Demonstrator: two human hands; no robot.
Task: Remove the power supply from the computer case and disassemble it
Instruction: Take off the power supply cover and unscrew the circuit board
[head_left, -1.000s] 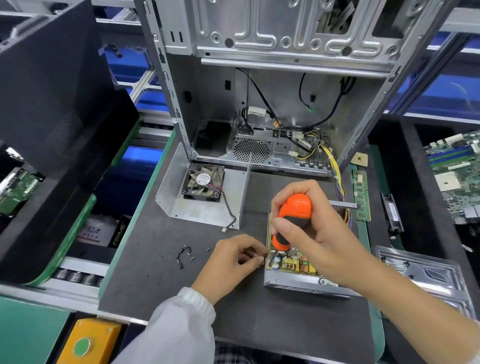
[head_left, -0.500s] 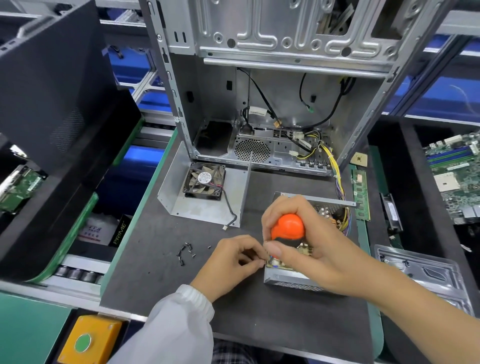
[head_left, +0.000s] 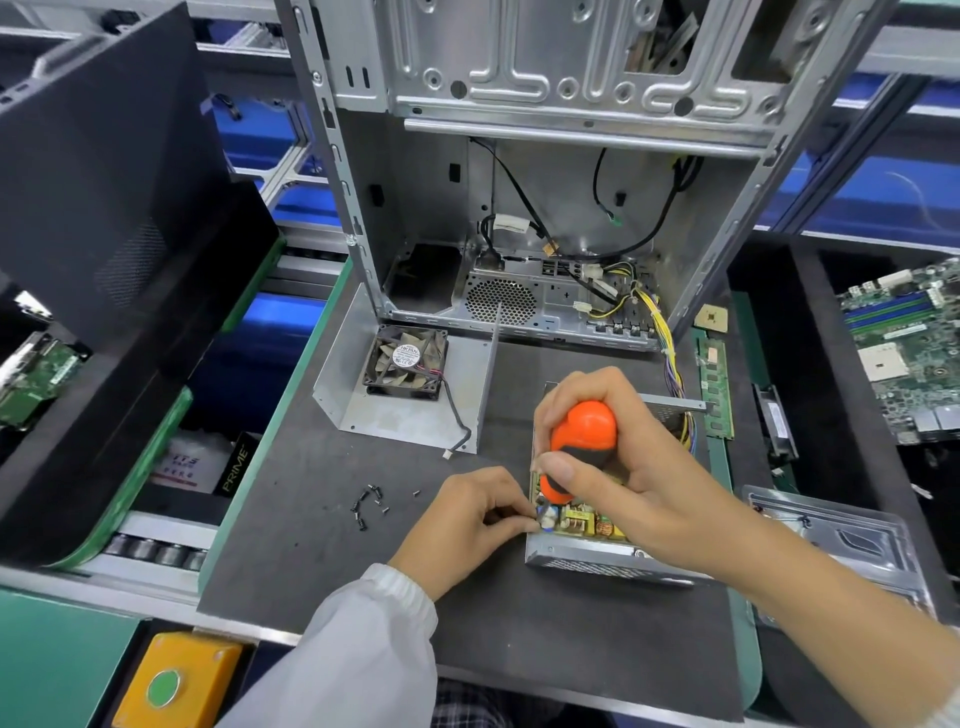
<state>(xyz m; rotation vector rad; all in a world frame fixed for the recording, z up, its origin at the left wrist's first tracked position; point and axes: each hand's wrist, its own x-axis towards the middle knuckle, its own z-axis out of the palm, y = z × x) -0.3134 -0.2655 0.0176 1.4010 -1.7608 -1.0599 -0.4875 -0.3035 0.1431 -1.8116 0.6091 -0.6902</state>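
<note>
Starting at the left, a tall black case side panel (head_left: 104, 208) leans beside the dark grey foam-covered worktop (head_left: 322, 561). Next we see small black loose screws (head_left: 366, 506) scattered on that mat, with the bent grey metal power supply cover and its black fan (head_left: 408, 364) lying behind them. Our left hand (head_left: 467, 514) has its grip curled, fingertips pinching at the near left corner of the open silver power supply box (head_left: 587, 556); what they pinch is too small to tell. The box sits on the worktop in front of the upright silver computer case (head_left: 545, 208), with yellow wires (head_left: 670, 358) running back to it. Our right hand (head_left: 623, 467) is wrapped round the orange-and-black screwdriver handle (head_left: 582, 441), held upright over the yellow-green circuit board (head_left: 587, 522). We judge the steel shell stiff and fairly heavy, safe to hold by its walls; the board looks fragile and is best lifted by its edges.
</note>
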